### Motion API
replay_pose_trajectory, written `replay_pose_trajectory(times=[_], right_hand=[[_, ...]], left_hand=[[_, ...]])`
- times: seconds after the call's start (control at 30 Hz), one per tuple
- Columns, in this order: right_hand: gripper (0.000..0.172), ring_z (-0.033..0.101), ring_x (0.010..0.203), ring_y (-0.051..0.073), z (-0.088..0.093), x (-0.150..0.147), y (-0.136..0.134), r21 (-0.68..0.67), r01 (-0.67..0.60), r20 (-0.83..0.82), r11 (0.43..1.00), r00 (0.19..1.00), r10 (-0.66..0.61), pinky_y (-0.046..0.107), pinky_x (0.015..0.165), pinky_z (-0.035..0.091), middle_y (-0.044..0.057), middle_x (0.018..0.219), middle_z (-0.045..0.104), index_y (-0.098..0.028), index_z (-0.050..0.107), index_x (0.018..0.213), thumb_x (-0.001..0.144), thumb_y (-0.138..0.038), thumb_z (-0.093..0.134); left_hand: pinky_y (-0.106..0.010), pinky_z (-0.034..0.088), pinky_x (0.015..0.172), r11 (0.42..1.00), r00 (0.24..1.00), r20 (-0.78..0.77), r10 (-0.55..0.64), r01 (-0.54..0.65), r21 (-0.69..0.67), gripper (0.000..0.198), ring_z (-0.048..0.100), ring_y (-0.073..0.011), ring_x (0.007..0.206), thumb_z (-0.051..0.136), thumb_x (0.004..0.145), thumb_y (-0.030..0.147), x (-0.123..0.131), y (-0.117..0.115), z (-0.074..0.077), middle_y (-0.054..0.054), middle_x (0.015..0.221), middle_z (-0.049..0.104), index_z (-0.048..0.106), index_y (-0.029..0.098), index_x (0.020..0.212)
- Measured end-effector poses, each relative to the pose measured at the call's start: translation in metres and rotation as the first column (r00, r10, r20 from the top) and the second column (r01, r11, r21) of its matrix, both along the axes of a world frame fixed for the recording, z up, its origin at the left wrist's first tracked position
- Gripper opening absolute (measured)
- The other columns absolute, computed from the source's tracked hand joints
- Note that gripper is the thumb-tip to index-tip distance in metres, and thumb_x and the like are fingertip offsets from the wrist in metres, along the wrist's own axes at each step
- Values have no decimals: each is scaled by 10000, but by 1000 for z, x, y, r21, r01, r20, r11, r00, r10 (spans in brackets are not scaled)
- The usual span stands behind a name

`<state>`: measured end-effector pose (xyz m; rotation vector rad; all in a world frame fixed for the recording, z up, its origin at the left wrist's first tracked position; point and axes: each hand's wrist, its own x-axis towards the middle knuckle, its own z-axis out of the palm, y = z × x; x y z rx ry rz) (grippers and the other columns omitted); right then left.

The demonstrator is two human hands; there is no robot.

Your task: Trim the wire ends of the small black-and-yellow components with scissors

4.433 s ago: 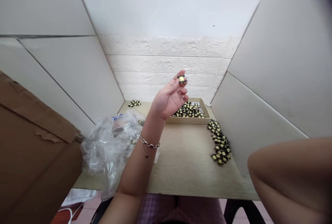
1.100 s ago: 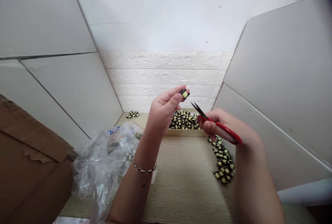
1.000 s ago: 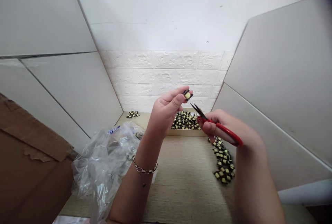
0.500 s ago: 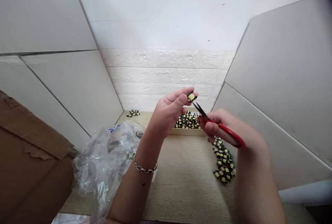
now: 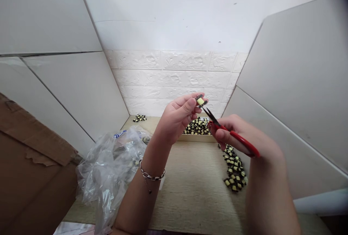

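Observation:
Pinched between the thumb and fingers of my left hand (image 5: 178,117) is a small black-and-yellow piece (image 5: 200,101), its yellow block facing me and dark pins along its edges. My right hand (image 5: 231,130) grips red-handled scissors (image 5: 241,142). The scissor blades are slightly apart, and their tips sit just below and right of the piece; whether they touch it I cannot tell. Behind and below my hands, a shallow box (image 5: 195,138) holds many similar pieces. A loose pile of the same pieces (image 5: 234,171) lies on the table under my right wrist.
A crumpled clear plastic bag (image 5: 111,166) lies left of my left forearm, with some pieces showing inside. A small cluster of pieces (image 5: 139,118) sits at the back left corner. Brown cardboard (image 5: 32,162) stands at far left. Pale panels (image 5: 293,82) flank the table (image 5: 187,188).
Little differs. My right hand and the scissors have shifted very slightly right, while my left hand keeps the piece in nearly the same place.

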<state>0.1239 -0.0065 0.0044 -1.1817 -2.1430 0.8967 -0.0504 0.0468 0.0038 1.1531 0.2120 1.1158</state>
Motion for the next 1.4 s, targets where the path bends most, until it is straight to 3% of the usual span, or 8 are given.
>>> replay_pose_trajectory(times=[0.47,0.87,1.4], right_hand=[[551,463,515,110,-3,3,0,16,-3,66,1000,998,2,235,475,356,-3,555,480,-172,436,623,719,-705,336],[541,407,497,97,-2,2,-3,-7,21,85,1000,996,-21,226,450,310,-23,547,388,-179,386,610,720,-705,336],[462,434,484,100,0,-1,-2,3,77,125,997,989,-76,223,433,299,-15,538,435,-178,396,596,775,-604,387]], left_hand=[[-150,442,591,1000,1000,-5,-18,18,-25,224,528,-38,630,624,723,334,-1,-1,1,-24,810,635,657,164,864],[-142,457,593,998,999,14,-44,44,-33,210,544,-41,637,630,718,320,-1,-1,1,-20,818,647,659,175,868],[-139,444,594,998,998,37,-43,44,-37,195,539,-29,635,641,708,319,1,-1,0,-3,793,635,658,183,847]])
